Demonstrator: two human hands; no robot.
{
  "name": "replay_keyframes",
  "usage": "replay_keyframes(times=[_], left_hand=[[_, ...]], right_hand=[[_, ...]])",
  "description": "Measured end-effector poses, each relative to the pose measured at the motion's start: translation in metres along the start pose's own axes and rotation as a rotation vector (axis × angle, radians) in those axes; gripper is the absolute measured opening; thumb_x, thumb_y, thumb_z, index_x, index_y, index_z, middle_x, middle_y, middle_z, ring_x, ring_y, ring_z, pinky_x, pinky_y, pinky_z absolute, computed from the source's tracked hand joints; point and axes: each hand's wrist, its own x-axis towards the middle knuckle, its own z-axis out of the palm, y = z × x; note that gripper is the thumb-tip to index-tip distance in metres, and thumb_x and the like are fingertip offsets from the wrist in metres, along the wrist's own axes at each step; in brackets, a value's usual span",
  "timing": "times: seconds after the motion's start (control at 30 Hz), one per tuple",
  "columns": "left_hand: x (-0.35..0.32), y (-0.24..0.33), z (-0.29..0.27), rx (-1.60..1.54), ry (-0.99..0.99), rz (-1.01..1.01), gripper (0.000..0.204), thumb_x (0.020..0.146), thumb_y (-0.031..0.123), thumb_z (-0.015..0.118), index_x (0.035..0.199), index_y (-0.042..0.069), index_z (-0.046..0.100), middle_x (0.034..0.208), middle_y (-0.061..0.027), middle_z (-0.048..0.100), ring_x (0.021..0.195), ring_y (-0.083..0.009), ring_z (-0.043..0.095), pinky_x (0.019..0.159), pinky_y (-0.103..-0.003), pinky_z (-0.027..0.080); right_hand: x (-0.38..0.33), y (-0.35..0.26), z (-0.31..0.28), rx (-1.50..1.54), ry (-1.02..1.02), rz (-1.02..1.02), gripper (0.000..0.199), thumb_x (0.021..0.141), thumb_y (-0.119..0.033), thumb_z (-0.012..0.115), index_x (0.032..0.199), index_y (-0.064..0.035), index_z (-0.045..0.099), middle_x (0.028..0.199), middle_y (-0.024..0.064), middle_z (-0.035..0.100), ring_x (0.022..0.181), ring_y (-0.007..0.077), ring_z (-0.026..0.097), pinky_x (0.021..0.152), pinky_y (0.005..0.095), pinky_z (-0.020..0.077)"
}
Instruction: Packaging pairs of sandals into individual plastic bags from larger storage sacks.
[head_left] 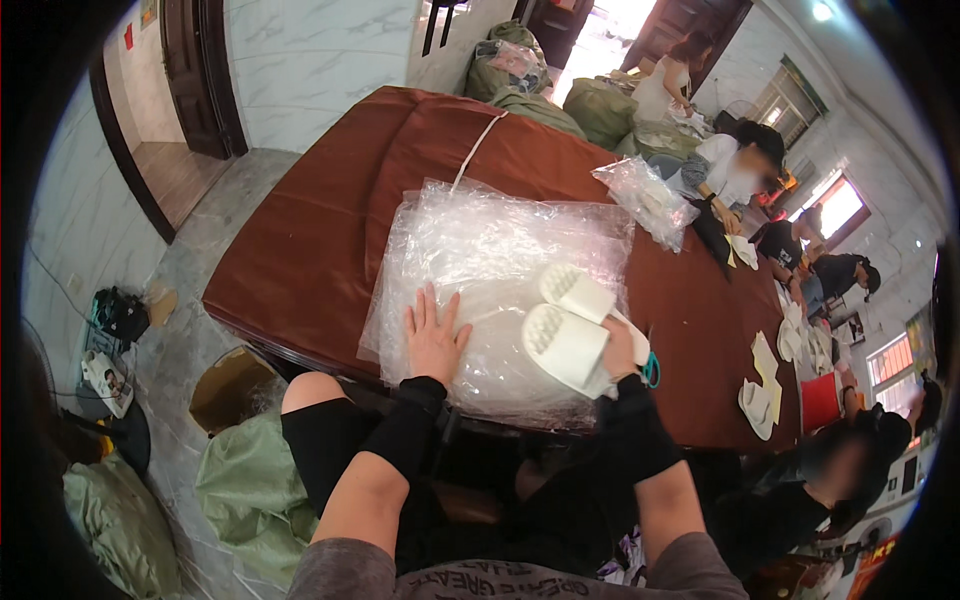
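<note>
A pair of white slide sandals (pixel 568 345) with bumpy soles is in my right hand (pixel 620 348), whose fingers wrap around them near the straps. They are over the right part of a stack of clear plastic bags (pixel 500 240). On the stack's near left part my left hand (pixel 434 335) lies flat, fingers spread, holding nothing. Beside my right hand, a small teal loop (pixel 652 370) shows against the brown table cover (pixel 300 220).
A filled clear bag (pixel 648 200) lies beyond the stack. More white slippers (pixel 757 405) are at the table's right, where several people sit or stand working. Green sacks (pixel 255 490) and a cardboard box (pixel 228 388) are on the floor to my left. Other sacks (pixel 600 110) stand by the doorway.
</note>
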Motion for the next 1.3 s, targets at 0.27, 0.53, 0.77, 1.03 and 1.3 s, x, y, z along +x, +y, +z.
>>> replay_keyframes(times=[0.27, 0.53, 0.77, 1.03, 1.3], left_hand=[[0.0, -0.003, 0.0, 0.027, -0.015, -0.006, 0.056, 0.088, 0.037, 0.058, 0.139, 0.016, 0.045, 0.148, -0.0233, 0.029, 0.138, -0.0372, 0.026, 0.111, -0.052, 0.02], [0.001, -0.006, -0.008, 0.054, -0.058, -0.013, 0.059, 0.089, 0.037, 0.057, 0.142, 0.016, 0.04, 0.148, -0.0233, 0.028, 0.138, -0.0372, 0.025, 0.112, -0.052, 0.019], [0.006, -0.015, 0.004, -0.073, -0.163, -0.1, 0.083, 0.082, 0.042, 0.063, 0.148, 0.01, 0.024, 0.144, -0.0237, 0.034, 0.135, -0.0366, 0.031, 0.109, -0.05, 0.025], [0.085, -0.122, -0.073, -0.619, -0.619, -0.021, 0.052, 0.089, 0.026, 0.059, 0.13, -0.006, 0.048, 0.127, -0.0212, 0.056, 0.119, -0.0291, 0.053, 0.1, -0.035, 0.041], [-0.136, -0.39, -0.202, -0.58, -0.239, -0.883, 0.041, 0.094, 0.042, 0.052, 0.123, 0.013, 0.058, 0.099, 0.0022, 0.06, 0.076, -0.0077, 0.055, 0.054, -0.027, 0.04]], right_hand=[[0.047, 0.11, -0.217, -0.336, 0.228, 0.208, 0.031, 0.081, -0.016, 0.057, 0.105, -0.0012, 0.067, 0.098, 0.0223, 0.067, 0.097, 0.0341, 0.064, 0.087, 0.0386, 0.0486], [0.036, -0.073, -0.083, -0.613, -0.068, -0.146, 0.037, 0.085, -0.018, 0.052, 0.119, -0.0039, 0.057, 0.123, 0.0193, 0.055, 0.115, 0.0349, 0.05, 0.091, 0.048, 0.0423], [-0.033, -0.079, 0.037, -0.516, -0.352, -0.11, 0.061, 0.096, -0.047, 0.04, 0.15, -0.029, 0.019, 0.156, 0.0142, 0.016, 0.142, 0.0382, 0.016, 0.109, 0.0645, 0.0139], [-0.043, -0.079, 0.032, -0.465, -0.409, -0.051, 0.061, 0.096, -0.052, 0.036, 0.15, -0.0312, 0.018, 0.157, 0.0131, 0.011, 0.144, 0.0371, 0.011, 0.112, 0.0597, 0.0088], [-0.037, -0.081, 0.057, -0.535, -0.403, -0.152, 0.063, 0.093, -0.048, 0.043, 0.149, -0.0304, 0.021, 0.156, 0.0127, 0.015, 0.143, 0.0384, 0.013, 0.109, 0.0654, 0.0127]])
